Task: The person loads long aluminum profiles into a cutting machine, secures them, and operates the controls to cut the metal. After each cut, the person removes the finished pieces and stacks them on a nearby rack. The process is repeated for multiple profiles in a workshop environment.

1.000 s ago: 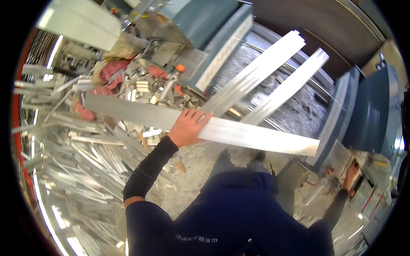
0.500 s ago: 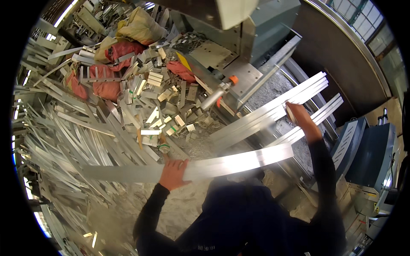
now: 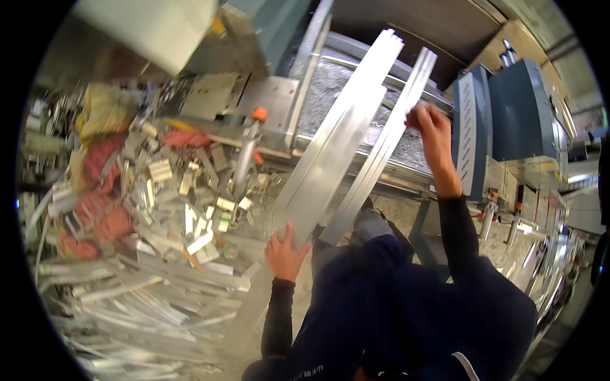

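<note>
In my left hand [image 3: 287, 255] is a long, flat silver metal profile [image 3: 340, 162], its thumb and fingers gripping it well below the far end. The profile slants up and to the right, and its near end blurs below the hand. Directly to its left and partly behind it, other long profiles [image 3: 365, 73] lie across the machine bed. A narrower grooved profile [image 3: 375, 162] lies to the right. Beside its upper part is my right hand [image 3: 433, 127], fingers curled and slightly smeared. Whether they touch that profile cannot be made out.
Metal offcuts [image 3: 203, 232] are heaped at the left, by red and yellow sacks [image 3: 105, 117]. Long strips [image 3: 127, 311] pile up at lower left. An orange-tipped cylinder clamp [image 3: 248, 152] projects from the machine [image 3: 270, 105]. A dark blue-grey machine housing [image 3: 518, 111] stands at the right.
My view has turned to the right. The profile in my left hand has swung from nearly level to a steep slant, alongside the profiles on the bed. My right hand has come off the profiles' left side.
</note>
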Tool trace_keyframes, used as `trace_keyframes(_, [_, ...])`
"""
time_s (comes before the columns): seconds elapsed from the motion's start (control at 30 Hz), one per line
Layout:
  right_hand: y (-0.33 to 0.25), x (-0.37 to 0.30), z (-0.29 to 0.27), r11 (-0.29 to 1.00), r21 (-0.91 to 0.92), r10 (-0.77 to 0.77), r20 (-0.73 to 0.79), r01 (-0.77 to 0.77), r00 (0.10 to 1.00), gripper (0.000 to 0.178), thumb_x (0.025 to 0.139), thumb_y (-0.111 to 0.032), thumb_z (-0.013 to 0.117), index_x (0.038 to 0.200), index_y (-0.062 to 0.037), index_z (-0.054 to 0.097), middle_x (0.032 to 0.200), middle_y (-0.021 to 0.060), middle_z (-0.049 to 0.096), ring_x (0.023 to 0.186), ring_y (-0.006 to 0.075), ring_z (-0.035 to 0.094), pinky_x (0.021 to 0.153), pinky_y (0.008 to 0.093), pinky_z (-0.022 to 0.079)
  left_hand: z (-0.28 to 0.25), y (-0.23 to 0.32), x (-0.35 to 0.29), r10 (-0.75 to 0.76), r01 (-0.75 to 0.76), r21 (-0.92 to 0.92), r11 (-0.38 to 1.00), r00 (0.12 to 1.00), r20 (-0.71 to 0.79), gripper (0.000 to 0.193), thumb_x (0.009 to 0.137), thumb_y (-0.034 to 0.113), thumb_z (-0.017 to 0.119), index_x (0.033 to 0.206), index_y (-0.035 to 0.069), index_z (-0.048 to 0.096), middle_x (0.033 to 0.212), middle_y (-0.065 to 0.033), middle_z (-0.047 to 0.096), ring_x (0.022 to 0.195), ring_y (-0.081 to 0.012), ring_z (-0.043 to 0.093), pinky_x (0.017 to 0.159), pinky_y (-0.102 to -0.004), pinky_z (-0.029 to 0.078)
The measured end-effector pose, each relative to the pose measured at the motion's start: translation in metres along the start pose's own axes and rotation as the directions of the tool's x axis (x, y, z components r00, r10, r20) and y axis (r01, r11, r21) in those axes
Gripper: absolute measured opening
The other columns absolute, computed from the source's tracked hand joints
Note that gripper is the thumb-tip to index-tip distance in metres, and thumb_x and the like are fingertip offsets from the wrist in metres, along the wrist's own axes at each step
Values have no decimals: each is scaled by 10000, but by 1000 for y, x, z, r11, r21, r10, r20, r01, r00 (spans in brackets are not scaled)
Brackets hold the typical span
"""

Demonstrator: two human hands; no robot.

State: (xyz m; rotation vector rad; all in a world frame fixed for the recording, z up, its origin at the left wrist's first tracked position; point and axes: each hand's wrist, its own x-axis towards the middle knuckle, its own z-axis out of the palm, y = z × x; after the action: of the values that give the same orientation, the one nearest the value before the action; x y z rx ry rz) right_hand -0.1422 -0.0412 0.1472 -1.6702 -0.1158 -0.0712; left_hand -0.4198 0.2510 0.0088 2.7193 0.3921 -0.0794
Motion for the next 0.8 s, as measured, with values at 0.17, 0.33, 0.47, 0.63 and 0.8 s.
trace_keyframes(0.17, [125,-144,-90,781,-165,599,-73,-602,797,248,913,-252,575,837,-22,623,729,7,611,645,80,528,571,244,430,34,78,130,96,-96,11,995,993,-74,836,643,422,791,1379,212,454,1006,-176,527,936,-373,530,795,-465,433])
trace_keyframes(0.33, [169,-161,-82,659,-291,745,127,-693,655,297,881,-261,609,991,13,639,837,93,677,760,158,638,682,302,498,107,182,277,61,-65,86,994,997,49,841,689,491,736,1412,239,390,1054,-199,523,929,-374,542,793,-475,432])
trace_keyframes(0.47, [201,-119,-90,723,-260,691,247,-640,680,328,891,-267,605,1066,10,622,925,110,678,851,175,646,752,310,502,178,252,382,50,-58,162,985,997,50,862,721,491,713,1439,218,324,1070,-210,507,952,-380,529,805,-508,424])
trace_keyframes(0.63, [237,-122,-144,583,-166,811,57,-795,583,318,883,-246,622,1066,15,625,910,107,674,828,158,641,733,297,502,254,310,463,75,-81,251,965,997,33,890,728,448,735,1445,175,283,1140,-189,455,1064,-346,456,824,-505,435])
trace_keyframes(0.8, [265,-152,-192,467,-210,874,-36,-859,485,303,877,-233,628,1048,17,632,876,107,678,788,154,641,703,287,502,292,309,491,131,-126,328,936,991,7,927,703,404,778,1450,162,286,1217,-212,403,1098,-367,420,816,-500,433])
